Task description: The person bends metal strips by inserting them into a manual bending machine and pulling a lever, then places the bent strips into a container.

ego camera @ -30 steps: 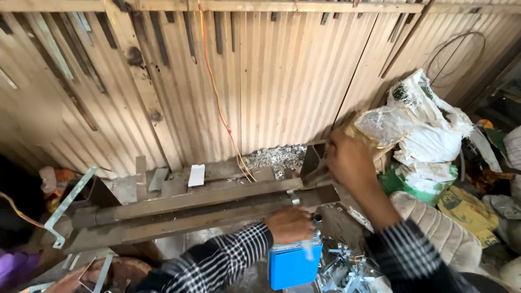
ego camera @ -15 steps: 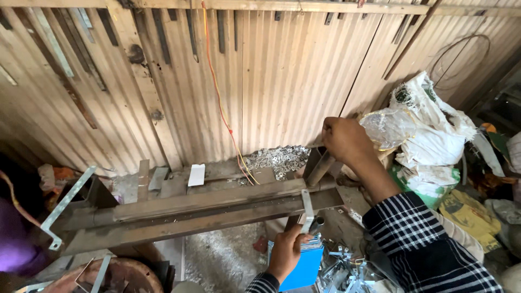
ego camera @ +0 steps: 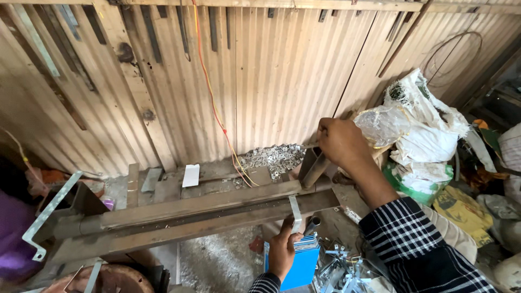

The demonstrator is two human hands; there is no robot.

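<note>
A long rusty steel bending frame (ego camera: 179,214) lies across the workbench. My right hand (ego camera: 339,144) is closed around the top of its upright lever handle (ego camera: 313,169) at the frame's right end. Below the frame, my left hand (ego camera: 283,249) pinches a thin flat metal strip (ego camera: 294,213) that passes up between the frame's two bars. A blue box (ego camera: 301,266) stands just under that hand.
A corrugated metal wall (ego camera: 271,76) with an orange wire (ego camera: 209,97) backs the bench. A heap of small metal pieces (ego camera: 271,157) lies by the wall. White sacks (ego camera: 423,130) are piled at the right. Bent metal brackets (ego camera: 339,268) lie bottom right, a perforated angle bar (ego camera: 46,214) at left.
My right hand has gone up and left with the lever handle. My left hand dropped from the top of the frame to beneath it and now holds the strip.
</note>
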